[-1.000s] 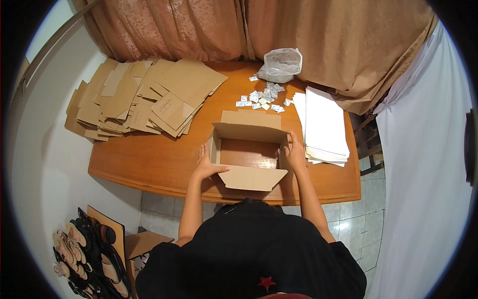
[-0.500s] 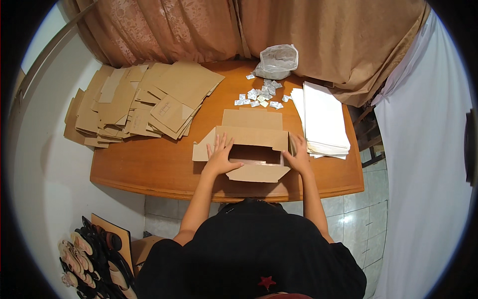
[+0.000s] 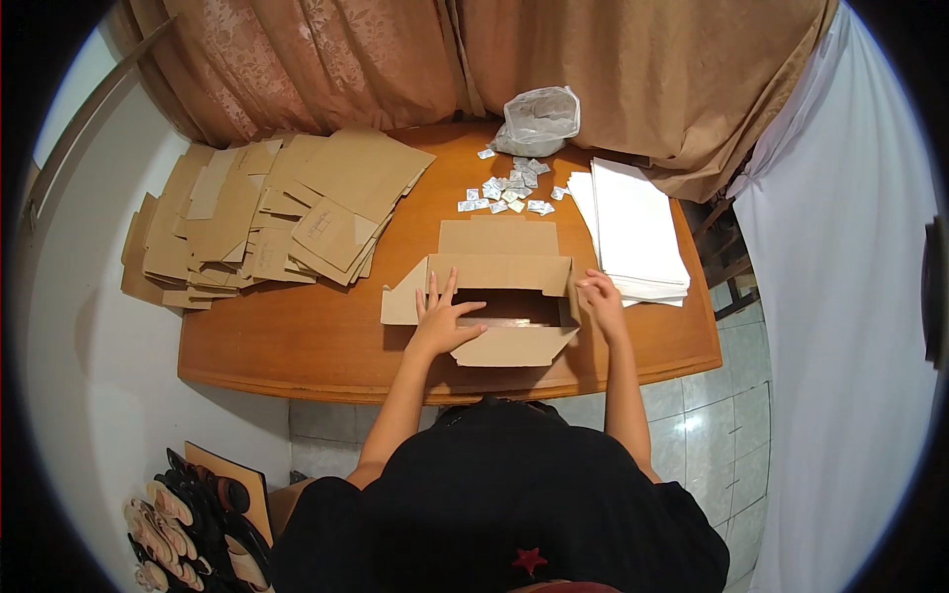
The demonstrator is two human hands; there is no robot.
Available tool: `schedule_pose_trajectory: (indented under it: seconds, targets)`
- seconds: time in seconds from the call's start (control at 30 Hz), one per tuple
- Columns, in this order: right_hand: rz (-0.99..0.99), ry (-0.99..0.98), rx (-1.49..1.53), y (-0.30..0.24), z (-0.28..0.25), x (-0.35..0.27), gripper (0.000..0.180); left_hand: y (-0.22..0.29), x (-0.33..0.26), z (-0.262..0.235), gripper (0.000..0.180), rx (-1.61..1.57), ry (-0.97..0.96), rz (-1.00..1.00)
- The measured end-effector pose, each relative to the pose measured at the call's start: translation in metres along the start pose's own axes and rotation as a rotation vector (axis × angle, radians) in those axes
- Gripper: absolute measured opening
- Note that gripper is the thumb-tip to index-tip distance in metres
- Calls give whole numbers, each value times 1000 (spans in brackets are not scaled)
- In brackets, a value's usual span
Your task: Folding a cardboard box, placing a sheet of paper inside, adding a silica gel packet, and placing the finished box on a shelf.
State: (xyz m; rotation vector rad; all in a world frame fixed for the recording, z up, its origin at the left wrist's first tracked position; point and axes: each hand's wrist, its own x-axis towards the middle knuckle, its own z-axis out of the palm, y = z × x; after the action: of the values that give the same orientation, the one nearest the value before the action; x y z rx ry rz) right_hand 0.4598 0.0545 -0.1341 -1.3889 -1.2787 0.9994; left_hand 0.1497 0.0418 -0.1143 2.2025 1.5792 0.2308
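An open cardboard box [image 3: 504,272] is set at the desk's [image 3: 287,341] near edge.
Probably light, stiff, best held by its walls; left hand [image 3: 440,326], fingers spread, is laid against it; right hand [image 3: 601,308] is loosely curled, hold unclear.

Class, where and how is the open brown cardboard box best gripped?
Probably pinch the box by its right end wall, approaching from the right: that thin edge stands up beside the right hand, while the left hand covers part of the left end.
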Motion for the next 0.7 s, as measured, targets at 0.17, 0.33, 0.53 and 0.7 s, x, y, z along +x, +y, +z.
schedule_pose_trajectory:
  seconds: [0.17, 0.33, 0.53, 0.7]
  targets:
    - [-110, 50, -528, -12, 51, 5, 58, -1, 0, 6, 65, -1, 50, -21]
    - [20, 71, -747, -28, 67, 4, 77, -6, 2, 15, 70, -11, 150, -30]
    - [26, 100, -825, -33, 68, 3, 82, -7, -8, -5, 62, -94, 138, -32]
    - [-27, 62, -868, -43, 71, 8, 92, -49, -21, -7, 55, -35, 682, -491]
